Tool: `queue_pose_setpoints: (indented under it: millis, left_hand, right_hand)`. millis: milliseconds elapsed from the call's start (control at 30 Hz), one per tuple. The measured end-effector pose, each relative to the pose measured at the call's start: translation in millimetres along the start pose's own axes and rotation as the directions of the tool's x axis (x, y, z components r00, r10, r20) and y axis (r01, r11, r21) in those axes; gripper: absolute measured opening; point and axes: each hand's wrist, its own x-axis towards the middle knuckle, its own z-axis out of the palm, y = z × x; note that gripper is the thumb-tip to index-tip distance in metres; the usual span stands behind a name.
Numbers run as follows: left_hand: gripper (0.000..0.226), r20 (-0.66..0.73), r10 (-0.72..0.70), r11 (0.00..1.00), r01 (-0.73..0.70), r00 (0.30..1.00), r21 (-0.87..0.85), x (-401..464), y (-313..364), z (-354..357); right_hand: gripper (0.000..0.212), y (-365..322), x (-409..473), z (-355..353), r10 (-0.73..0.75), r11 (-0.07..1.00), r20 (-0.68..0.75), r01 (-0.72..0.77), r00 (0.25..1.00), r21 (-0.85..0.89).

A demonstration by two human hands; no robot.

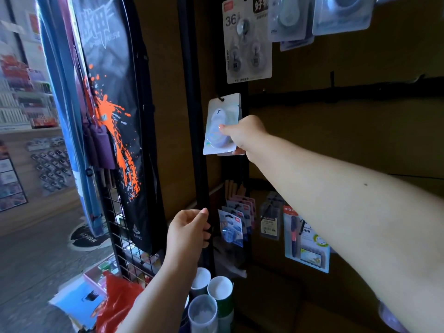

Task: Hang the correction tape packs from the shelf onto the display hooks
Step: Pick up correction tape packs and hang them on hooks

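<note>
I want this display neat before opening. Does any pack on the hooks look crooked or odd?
Yes. The correction tape pack that the right hand pinches hangs tilted, its lower edge swung left while its top hole sits at the hook. The left hand grips the black upright post. Nothing looks spilled or torn.

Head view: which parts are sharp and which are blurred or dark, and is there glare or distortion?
Head view: the right hand and the correction tape pack it pinches are fairly sharp; glare whitens the pack's blister; the store aisle at left is bright and smeared; the brown back panel lies in dim shadow; the black post, gripped by the left hand, bows from wide-angle distortion.
</note>
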Motion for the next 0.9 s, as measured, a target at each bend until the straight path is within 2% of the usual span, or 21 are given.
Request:
queue_pose_setpoints:
  millis: [167, 367, 667, 767, 900]
  left_hand:
    - [0.012, 0.013, -0.003, 1.0, 0.002, 1.0, 0.004, -1.3, -5.1, 3.4]
    - [0.012, 0.022, 0.013, 1.0, -0.013, 1.0, 0.007, -3.6, -4.4, 7.2]
    - [0.013, 0.031, 0.02, 0.995, -0.023, 0.999, 0.098, -18.0, -4.6, 16.9]
    - [0.015, 0.041, 0.025, 0.988, -0.031, 0.999, 0.149, -26.5, -7.4, 19.5]
    - [0.017, 0.066, -0.009, 0.979, -0.005, 0.998, 0.205, -40.4, -21.5, 24.6]
  right_hand:
    - [0.041, 0.9, 13.0, 3.6, 0.06, 0.99, -0.083, -0.07, 0.995, -0.126]
    - [0.044, 13.2, 17.4, 6.3, 0.137, 0.977, -0.092, -0.15, 0.986, -0.151]
    - [0.053, 44.4, -10.6, -13.9, 0.249, 0.966, 0.028, -0.246, 0.968, -0.08]
    - [0.05, 58.2, -33.9, -24.0, 0.224, 0.971, 0.048, -0.218, 0.973, -0.094]
    - [0.04, 88.0, -81.0, -40.2, 0.147, 0.989, 0.138, -0.146, 0.979, -0.02]
